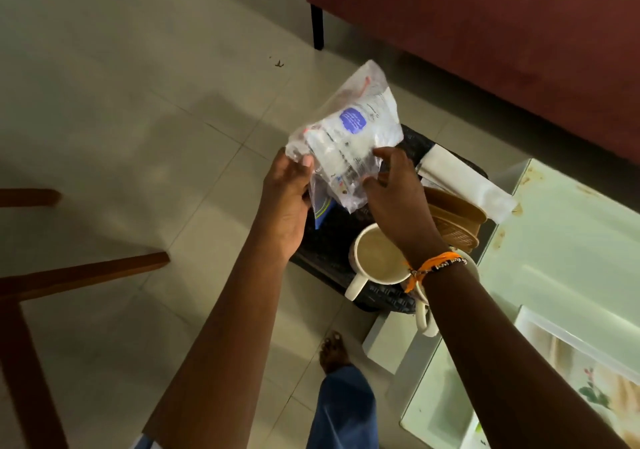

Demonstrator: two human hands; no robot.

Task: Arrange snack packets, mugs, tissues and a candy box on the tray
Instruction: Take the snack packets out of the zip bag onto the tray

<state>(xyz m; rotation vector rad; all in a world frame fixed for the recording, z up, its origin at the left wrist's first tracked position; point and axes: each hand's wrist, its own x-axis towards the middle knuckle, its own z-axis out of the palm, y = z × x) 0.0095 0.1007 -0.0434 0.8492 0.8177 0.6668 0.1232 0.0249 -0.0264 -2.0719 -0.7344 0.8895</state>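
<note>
While both hands are gripping the clear plastic snack packet (346,143), placement is coming.
Left hand (287,189) and right hand (394,192) fingers are pinching it over the dark woven tray (322,247); lowering beside the white mug (374,258) looks next.

Glass-topped desk (568,258) is occupying the 4 o'clock part of the view, pale green, with brownish stains showing along its far edge. A dark woven tray (329,254) is sitting on the desk's corner, overhanging toward 9 o'clock above the tiled floor (138,119). A flat floral-printed item (588,379) is lying on the glass at 5 o'clock, well apart from the tray. A white wrapped packet (467,185) is resting partly on the tray's far end and reaching onto the glass. On the floor, wooden furniture legs (83,272) are standing at 8 o'clock, and a red sofa (485,50) is standing at 1 o'clock.
</note>
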